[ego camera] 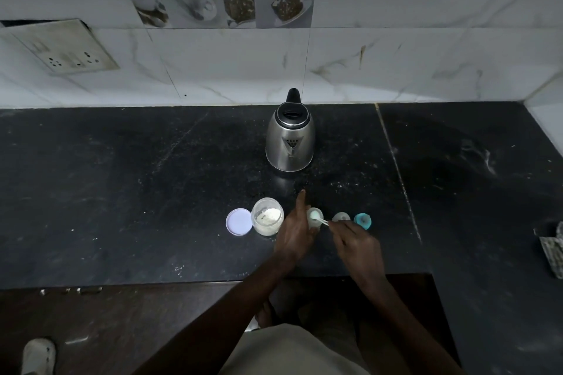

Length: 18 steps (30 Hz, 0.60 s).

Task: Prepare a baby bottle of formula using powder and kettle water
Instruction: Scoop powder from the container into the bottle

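Observation:
An open baby bottle (314,217) stands on the black counter (137,192). My left hand (295,231) grips its side, index finger pointing up. My right hand (358,245) pinches a small clear scoop (322,221) whose bowl sits over the bottle's mouth. An open glass jar of pale powder (267,216) stands just left of the bottle, its white lid (239,221) lying beside it. A steel kettle (290,137) with a black lid stands behind, near the wall.
A clear cap (341,217) and a teal bottle ring (362,220) sit right of the bottle. A wall socket (65,53) is at the upper left. A patterned cloth (553,251) lies at the right edge. The counter's front edge runs just below my wrists.

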### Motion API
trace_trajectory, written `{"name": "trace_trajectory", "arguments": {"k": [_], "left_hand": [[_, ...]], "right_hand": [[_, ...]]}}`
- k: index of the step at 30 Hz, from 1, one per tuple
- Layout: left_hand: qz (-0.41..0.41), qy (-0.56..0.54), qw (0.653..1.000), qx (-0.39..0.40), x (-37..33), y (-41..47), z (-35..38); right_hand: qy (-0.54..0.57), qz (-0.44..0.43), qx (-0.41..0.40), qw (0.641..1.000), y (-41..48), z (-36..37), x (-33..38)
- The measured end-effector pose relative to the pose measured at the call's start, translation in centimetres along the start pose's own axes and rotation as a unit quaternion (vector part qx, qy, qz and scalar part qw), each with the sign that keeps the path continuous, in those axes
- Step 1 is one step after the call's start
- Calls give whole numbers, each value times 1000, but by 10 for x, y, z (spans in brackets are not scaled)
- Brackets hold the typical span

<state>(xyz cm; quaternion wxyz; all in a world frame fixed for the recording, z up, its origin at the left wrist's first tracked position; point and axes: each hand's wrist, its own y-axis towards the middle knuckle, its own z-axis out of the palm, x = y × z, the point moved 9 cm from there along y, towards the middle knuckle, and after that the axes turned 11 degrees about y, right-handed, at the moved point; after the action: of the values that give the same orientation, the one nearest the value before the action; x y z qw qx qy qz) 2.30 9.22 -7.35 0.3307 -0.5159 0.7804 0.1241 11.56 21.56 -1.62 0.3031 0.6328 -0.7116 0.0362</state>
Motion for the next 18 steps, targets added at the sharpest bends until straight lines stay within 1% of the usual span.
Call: {"name": "trace_trajectory", "arguments": {"k": [2,14,16,18], "left_hand": [[0,6,1000,-4,0,0,-1],[-18,7,1000,8,-1,1,-3],[-24,9,1000,4,-1,0,-3],[-20,10,1000,1,-3,0,-4]], "right_hand": [[-10,-18,-4,1000,-1,-2,2],[-13,-25,18,999,0,1,5],[-11,-18,15,1000,-2,1,3],[0,6,11,1000,0,1,-2]]}}
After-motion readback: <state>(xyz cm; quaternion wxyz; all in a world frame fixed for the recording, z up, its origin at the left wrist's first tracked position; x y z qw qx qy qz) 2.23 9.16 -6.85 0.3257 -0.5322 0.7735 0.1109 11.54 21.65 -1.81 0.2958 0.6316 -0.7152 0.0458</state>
